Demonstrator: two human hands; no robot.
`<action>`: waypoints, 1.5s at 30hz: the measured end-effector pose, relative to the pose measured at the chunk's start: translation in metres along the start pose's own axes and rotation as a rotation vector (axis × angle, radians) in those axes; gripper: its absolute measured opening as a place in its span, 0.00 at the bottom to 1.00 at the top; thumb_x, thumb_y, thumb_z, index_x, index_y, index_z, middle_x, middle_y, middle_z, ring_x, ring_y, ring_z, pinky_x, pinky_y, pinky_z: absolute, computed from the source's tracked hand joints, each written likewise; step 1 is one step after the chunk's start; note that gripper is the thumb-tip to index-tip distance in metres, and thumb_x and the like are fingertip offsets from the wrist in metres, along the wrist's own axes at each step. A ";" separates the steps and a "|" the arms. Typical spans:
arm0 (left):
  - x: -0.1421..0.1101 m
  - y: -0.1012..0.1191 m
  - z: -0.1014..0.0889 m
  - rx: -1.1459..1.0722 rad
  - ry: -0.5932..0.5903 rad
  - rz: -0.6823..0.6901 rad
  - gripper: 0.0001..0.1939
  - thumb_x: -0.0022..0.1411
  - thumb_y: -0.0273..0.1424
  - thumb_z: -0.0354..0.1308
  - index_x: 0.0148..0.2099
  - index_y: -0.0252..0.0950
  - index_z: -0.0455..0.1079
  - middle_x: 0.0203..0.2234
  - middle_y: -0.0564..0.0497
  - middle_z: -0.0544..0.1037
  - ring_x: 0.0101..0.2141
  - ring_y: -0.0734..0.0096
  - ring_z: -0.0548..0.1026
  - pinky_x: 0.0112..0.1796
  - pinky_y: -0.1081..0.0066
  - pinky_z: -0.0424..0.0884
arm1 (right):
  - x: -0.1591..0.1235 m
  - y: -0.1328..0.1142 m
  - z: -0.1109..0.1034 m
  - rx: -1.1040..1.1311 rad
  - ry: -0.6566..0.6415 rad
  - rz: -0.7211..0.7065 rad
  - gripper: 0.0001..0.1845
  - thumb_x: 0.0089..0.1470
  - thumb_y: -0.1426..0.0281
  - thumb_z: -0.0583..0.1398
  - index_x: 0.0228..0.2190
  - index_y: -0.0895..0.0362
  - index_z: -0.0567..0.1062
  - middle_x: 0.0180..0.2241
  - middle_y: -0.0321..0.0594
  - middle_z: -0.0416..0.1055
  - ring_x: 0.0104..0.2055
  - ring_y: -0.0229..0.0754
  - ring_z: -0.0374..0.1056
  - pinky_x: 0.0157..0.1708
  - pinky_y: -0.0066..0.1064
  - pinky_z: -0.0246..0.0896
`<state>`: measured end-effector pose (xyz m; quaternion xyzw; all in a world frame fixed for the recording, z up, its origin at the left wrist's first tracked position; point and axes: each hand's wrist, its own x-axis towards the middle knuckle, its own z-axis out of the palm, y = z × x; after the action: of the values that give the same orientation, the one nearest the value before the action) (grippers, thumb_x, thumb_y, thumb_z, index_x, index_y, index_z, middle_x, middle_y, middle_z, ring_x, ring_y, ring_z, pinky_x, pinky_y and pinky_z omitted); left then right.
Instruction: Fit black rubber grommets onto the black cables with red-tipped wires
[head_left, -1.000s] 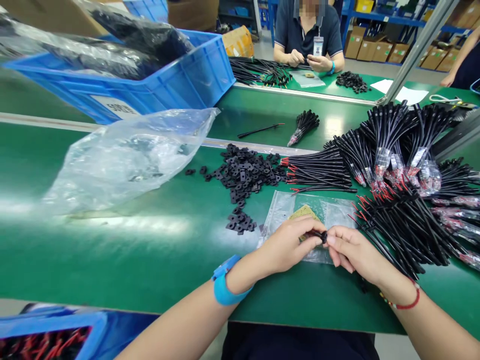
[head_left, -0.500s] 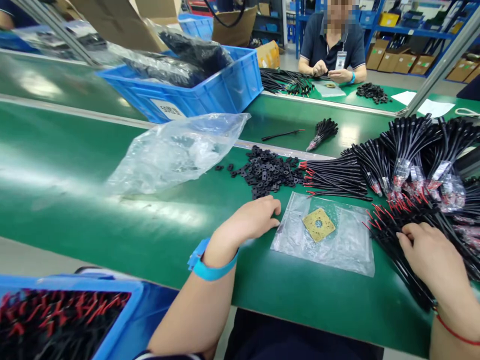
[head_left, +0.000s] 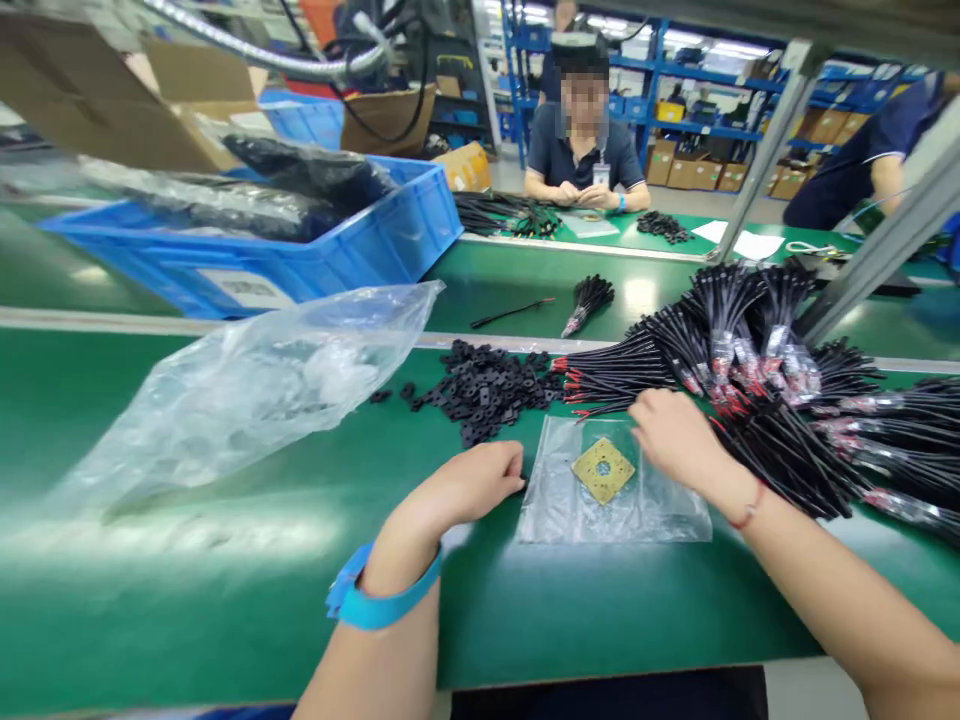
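Here the left hand (head_left: 480, 482) rests beside the clear bag (head_left: 547, 505).

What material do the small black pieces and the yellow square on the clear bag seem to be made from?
The small black pieces look like rubber or soft plastic: matte, with little shine. The yellow square looks like thin board or stiff card, flat with a speckled face, though it is hard to tell. The clear bag looks like thin glossy plastic, wrinkled and reflecting light.

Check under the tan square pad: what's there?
The flat clear plastic bag lies under the tan square pad, on the green workbench; the patch directly beneath it is covered.
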<state>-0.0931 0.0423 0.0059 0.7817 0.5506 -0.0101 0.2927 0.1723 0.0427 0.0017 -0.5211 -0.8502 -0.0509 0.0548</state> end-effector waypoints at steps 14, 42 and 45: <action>0.027 0.031 0.020 -0.705 0.301 0.185 0.14 0.52 0.36 0.55 0.40 0.36 0.70 0.28 0.51 0.72 0.28 0.67 0.74 0.33 0.66 0.72 | 0.040 0.003 0.001 0.204 0.183 0.164 0.12 0.61 0.70 0.55 0.45 0.61 0.70 0.43 0.43 0.70 0.44 0.43 0.68 0.46 0.41 0.65; 0.033 0.050 0.039 -1.322 0.247 -0.041 0.13 0.43 0.32 0.68 0.34 0.38 0.72 0.22 0.57 0.73 0.24 0.77 0.69 0.27 0.75 0.68 | -0.051 -0.018 0.028 0.157 -0.191 0.005 0.11 0.59 0.75 0.51 0.39 0.54 0.72 0.36 0.42 0.70 0.32 0.39 0.68 0.29 0.28 0.61; 0.045 0.031 0.044 -1.226 0.183 -0.094 0.14 0.42 0.37 0.69 0.35 0.47 0.73 0.23 0.60 0.77 0.27 0.72 0.72 0.30 0.73 0.71 | -0.044 -0.013 0.027 0.096 -0.134 -0.056 0.09 0.60 0.72 0.52 0.38 0.54 0.72 0.35 0.40 0.69 0.34 0.41 0.68 0.26 0.29 0.61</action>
<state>-0.0353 0.0537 -0.0321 0.4439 0.5128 0.3623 0.6393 0.1796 0.0015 -0.0321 -0.4961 -0.8677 0.0233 0.0214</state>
